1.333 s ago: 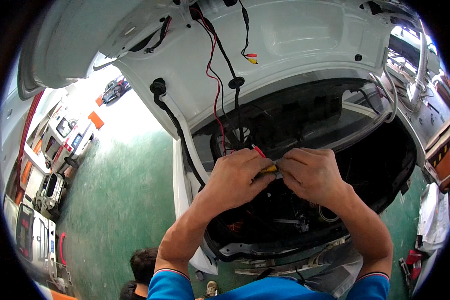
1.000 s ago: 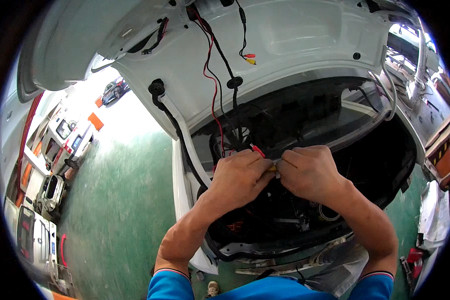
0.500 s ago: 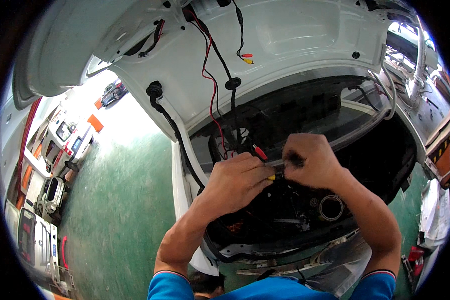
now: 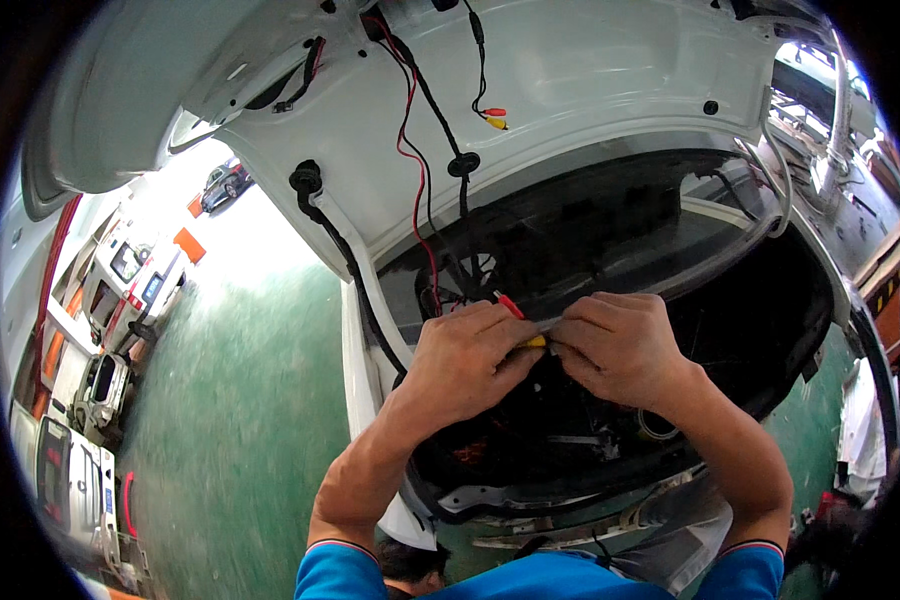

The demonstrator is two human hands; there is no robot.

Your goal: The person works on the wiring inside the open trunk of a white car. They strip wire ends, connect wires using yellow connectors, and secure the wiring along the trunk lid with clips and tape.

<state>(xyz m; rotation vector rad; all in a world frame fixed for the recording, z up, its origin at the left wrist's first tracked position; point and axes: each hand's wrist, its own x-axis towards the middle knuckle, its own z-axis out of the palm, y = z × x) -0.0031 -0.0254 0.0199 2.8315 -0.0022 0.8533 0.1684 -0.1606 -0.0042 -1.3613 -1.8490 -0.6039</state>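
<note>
**Plug [image 4: 535, 341] gripped above an open car trunk [image 4: 750, 320]**

Left hand [image 4: 465, 365], over the left part of the trunk: thumb and forefinger are closed on the yellow plug, whose end shows beyond the thumb. Right hand [image 4: 615, 350], just beside it and over the middle of the trunk: the fingers are bent and bunched at the same plug; what their tips pinch cannot be told. A red plug [image 4: 510, 305] juts out past the left knuckles, also over the trunk.

A white lid [image 4: 610, 70] stands raised behind the trunk. A red wire [image 4: 417, 200] hangs from it and passes behind the left hand; a second set of red and yellow plugs [image 4: 495, 118] dangles against its inner face. Within the trunk, a pale ring [image 4: 656, 424] is partly hidden by the right forearm.

Markings: well to the left of the trunk, a white van [image 4: 118, 270] bears a blue plate [image 4: 152, 288], its characters too small to read. To the right of the trunk, a dark panel [image 4: 882, 297] carries yellow slanting bars. Another person's head [image 4: 410, 565] shows in front of the trunk.
</note>
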